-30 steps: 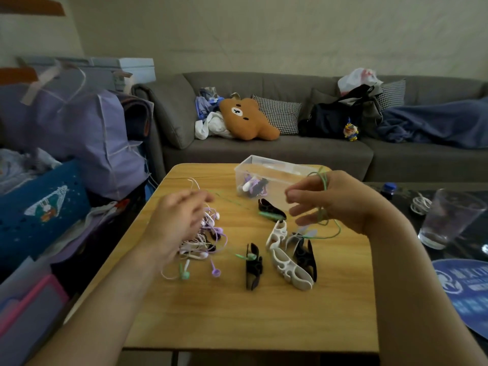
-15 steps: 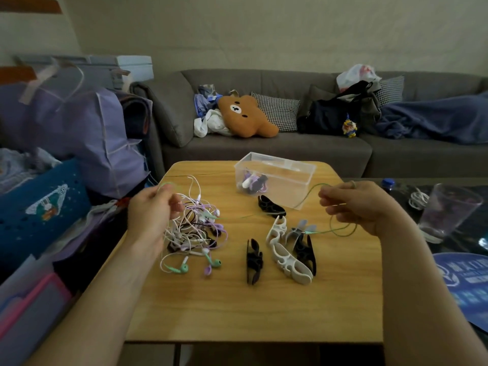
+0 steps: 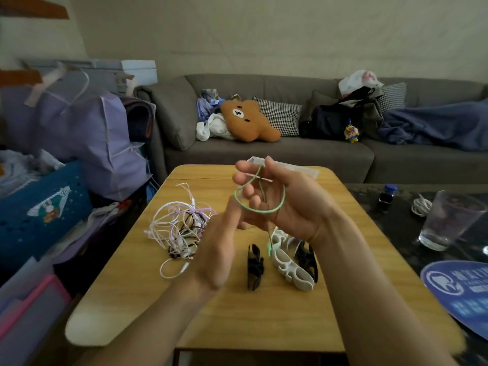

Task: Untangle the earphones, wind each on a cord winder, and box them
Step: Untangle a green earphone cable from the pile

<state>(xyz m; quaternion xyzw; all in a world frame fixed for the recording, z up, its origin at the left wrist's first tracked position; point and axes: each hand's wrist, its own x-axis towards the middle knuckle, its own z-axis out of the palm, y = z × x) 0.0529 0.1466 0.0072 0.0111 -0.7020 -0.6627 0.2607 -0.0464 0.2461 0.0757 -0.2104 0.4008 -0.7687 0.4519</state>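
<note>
1. The green earphone cord (image 3: 260,210) is being held above the wooden table (image 3: 237,318), looped around the fingers of the right hand (image 3: 285,204), which are curled closed on it.
2. The left hand (image 3: 221,249) is being kept just beside the right, fingertips meeting the loop; whether it is pinching the cord cannot be told.
3. A green earbud (image 3: 270,248) is hanging below the hands, over the white cord winder (image 3: 291,268).
4. Black cord winders (image 3: 254,268) are lying beside it.
5. The tangled earphones (image 3: 178,228) are lying left of the hands.
6. The clear box (image 3: 298,169) is being mostly hidden behind the hands.
</note>
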